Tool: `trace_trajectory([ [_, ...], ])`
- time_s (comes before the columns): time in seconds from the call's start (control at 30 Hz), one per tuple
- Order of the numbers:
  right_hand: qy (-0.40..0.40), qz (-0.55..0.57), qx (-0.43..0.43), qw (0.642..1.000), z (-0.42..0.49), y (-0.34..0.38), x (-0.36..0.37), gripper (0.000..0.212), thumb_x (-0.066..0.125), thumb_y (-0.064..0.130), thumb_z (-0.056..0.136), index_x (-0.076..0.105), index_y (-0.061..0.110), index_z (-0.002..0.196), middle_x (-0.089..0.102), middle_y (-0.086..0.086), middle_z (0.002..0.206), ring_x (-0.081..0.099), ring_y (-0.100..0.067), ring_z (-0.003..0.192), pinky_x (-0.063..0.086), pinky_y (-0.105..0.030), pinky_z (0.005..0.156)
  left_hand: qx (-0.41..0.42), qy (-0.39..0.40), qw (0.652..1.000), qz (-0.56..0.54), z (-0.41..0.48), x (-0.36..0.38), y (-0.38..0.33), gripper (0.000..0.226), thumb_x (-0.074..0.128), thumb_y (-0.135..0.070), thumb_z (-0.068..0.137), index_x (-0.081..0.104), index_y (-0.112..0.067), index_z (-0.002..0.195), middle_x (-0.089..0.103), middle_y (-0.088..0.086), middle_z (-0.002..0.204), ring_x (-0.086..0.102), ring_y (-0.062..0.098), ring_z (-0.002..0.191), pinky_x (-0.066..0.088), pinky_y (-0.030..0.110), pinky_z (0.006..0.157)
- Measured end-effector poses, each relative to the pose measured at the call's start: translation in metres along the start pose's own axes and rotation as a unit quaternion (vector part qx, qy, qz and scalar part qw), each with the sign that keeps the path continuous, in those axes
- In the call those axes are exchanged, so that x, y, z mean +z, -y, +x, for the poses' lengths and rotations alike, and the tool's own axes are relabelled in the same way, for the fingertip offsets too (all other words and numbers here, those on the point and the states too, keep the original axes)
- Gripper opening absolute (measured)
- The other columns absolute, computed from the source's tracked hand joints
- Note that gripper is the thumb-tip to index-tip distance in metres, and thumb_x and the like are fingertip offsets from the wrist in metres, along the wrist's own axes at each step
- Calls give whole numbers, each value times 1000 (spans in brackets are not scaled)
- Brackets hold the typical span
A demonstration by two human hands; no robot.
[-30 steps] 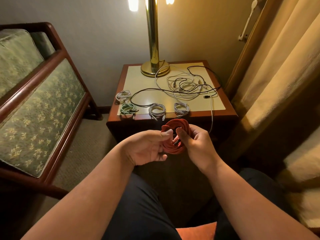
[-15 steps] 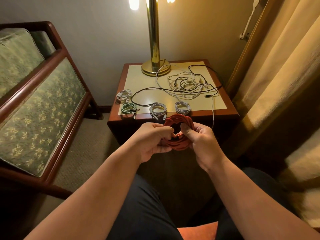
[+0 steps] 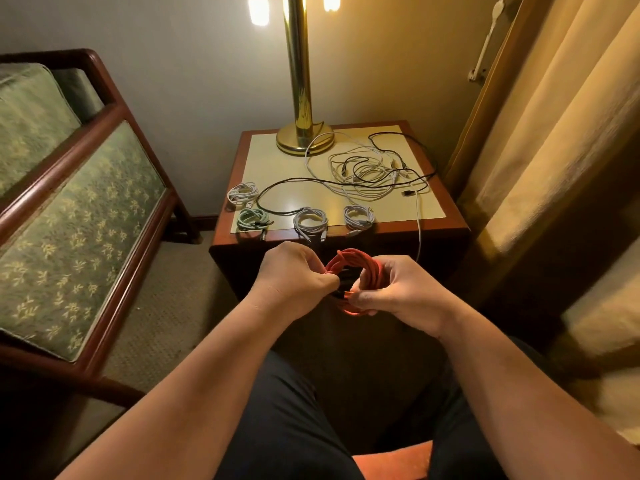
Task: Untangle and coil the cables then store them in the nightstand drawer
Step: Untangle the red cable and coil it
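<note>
1. A person sits facing a wooden nightstand (image 3: 450, 224) with a pale inset top. Both bare forearms reach forward over dark trousers.
2. A red cable coil (image 3: 353, 257) hangs in the air between the two hands. It is just in front of the nightstand's dark near face and slightly below the top's near edge.
3. The coil is orange-red and matte, wound in many close loops into a thick ring. The ring stands on edge with its dark opening toward the viewer. Where its ends lie cannot be told.
4. The left hand (image 3: 294, 276) has its fingers curled and pinches the ring's left side.
5. The right hand (image 3: 398, 289) wraps its fingers around the ring's right side, with the thumb laid across the lower loops.
6. Four small finished coils lie along the near part of the top:
   - a white coil (image 3: 242, 194) at the far left
   - a pale green coil (image 3: 251, 220)
   - a second white coil (image 3: 310, 220)
   - a third white coil (image 3: 358, 216)
7. Farther back and to the right lies a loose tangle (image 3: 367, 171) of white and black cables. One white strand (image 3: 419, 233) droops over the near edge.
8. A brass lamp (image 3: 304, 140) stands at the far edge of the top. A green patterned armchair (image 3: 69, 209) is on the left and a tan curtain (image 3: 554, 116) on the right.
</note>
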State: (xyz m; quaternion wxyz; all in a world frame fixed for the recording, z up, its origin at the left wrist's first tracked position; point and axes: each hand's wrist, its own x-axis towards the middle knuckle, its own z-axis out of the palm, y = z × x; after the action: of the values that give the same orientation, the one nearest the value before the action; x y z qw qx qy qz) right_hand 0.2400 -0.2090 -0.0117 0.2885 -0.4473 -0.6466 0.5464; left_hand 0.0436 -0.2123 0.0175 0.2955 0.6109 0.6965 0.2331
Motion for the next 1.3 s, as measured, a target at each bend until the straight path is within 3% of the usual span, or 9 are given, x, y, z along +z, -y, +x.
trace_trajectory([
  [0.33,-3,-20,5,1000,-6,-2,-1,21,83,9,81,69,2,95,75,-11,85,73,-27,84,60,-30,79,-60,124,980,-141,-4,-20,-4,6,78,0,80,77,-2,86,76,17,82,75,19,72,60,26,61],
  [0.5,-5,-40,6,999,-5,-6,-4,20,85,12,80,71,7,94,75,-6,87,73,-22,85,61,-37,84,-50,153,977,-138,-2,-24,-1,5,78,-2,83,78,-2,89,76,18,87,75,19,76,60,25,63],
  [0.67,-2,-35,18,999,-7,-8,-5,19,84,9,81,71,5,94,75,-7,86,74,-20,83,60,-32,79,-39,164,978,-119,-1,-24,1,5,76,-7,88,80,-8,90,76,12,87,74,21,82,61,26,67],
  [0.8,27,61,49,997,-8,-6,-9,27,80,2,83,66,-4,106,75,-18,98,76,-31,93,62,-50,86,-9,151,979,-133,1,-19,4,7,75,-12,90,81,-16,89,78,6,87,75,20,88,64,32,76],
  [0.9,114,183,92,972,-8,-5,-12,49,74,-3,87,56,4,132,70,-23,121,70,-42,110,62,-51,85,29,128,981,-140,1,-12,5,8,72,-15,93,79,-19,90,77,5,84,74,18,82,63,40,81],
  [1.0,157,277,106,942,-9,-10,-12,67,68,-5,86,44,15,146,63,-23,134,64,-46,119,63,-50,80,49,122,979,-156,-2,-7,0,9,69,-12,96,77,-15,94,77,6,90,75,20,87,63,34,80],
  [1.1,173,340,90,920,-9,-15,-9,69,63,-3,88,44,20,150,57,-23,142,62,-46,121,61,-56,85,73,118,973,-186,-3,-6,-2,9,68,-7,95,77,-11,95,77,5,89,75,17,86,62,28,75],
  [1.2,171,420,75,888,-7,-21,-4,79,74,0,81,42,16,151,46,-28,151,50,-52,133,42,-74,102,84,110,967,-215,-3,-5,-2,9,68,-6,94,76,-11,94,76,4,87,73,12,80,57,22,70],
  [1.3,204,498,36,842,-6,-21,3,70,69,-3,81,51,12,146,46,-30,150,45,-55,136,37,-75,105,107,95,968,-205,-4,-4,-3,11,70,-9,93,77,-17,91,77,0,86,73,13,82,57,25,73],
])
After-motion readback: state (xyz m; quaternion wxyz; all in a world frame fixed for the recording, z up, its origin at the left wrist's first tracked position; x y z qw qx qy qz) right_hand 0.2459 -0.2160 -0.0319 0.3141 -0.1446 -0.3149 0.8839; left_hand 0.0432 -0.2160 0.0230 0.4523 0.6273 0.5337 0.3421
